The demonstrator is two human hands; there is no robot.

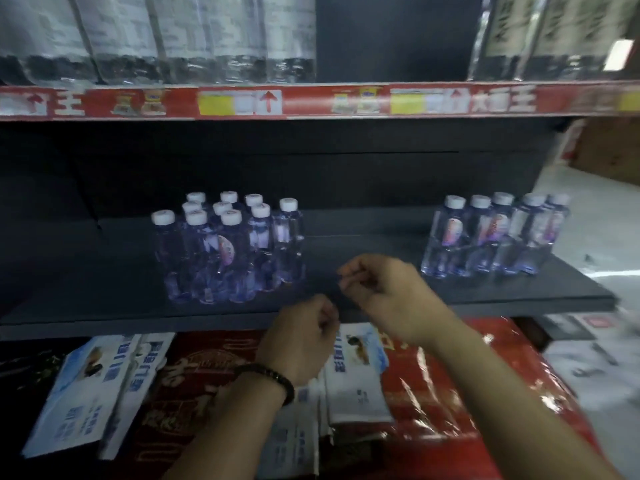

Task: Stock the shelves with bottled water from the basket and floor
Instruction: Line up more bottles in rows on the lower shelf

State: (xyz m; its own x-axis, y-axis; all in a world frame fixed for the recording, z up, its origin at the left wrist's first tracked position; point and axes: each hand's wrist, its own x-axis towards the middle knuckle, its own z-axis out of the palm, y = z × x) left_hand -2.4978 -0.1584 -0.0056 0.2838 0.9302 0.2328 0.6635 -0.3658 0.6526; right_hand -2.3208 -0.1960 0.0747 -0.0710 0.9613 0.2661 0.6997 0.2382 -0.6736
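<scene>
Bottled water is in neither hand at this moment. The left hand (pixel 301 337), with a dark bracelet (pixel 273 375) at its wrist, is clenched just in front of the shelf edge. The right hand (pixel 381 292) is curled a little higher and further in, over the front of the shelf. I see nothing held in either, though the blur could hide a thin scrap of wrap. Under the arms, on the level below, lie red packs (pixel 415 414) and blue-and-white packs (pixel 79 386). On the dark shelf (pixel 104 306) small white-capped bottles stand upright in two groups, a tight left block (pixel 228 247) and a right row (pixel 491 233), well apart, and the hands face the stretch between them. Neither basket nor floor stock is in view, so I judge the step in hand to be fetching more. To do it well, grip each bottle by its body and carry only as many as the fingers hold surely. Set them upright in that middle stretch, starting at the back beside the left block and working forward. Keep labels facing out and place them gently, since such light, slim bottles should topple easily if nudged. Furthest off, big bottles (pixel 207 36) line the upper shelf above a red price strip (pixel 311 100).
</scene>
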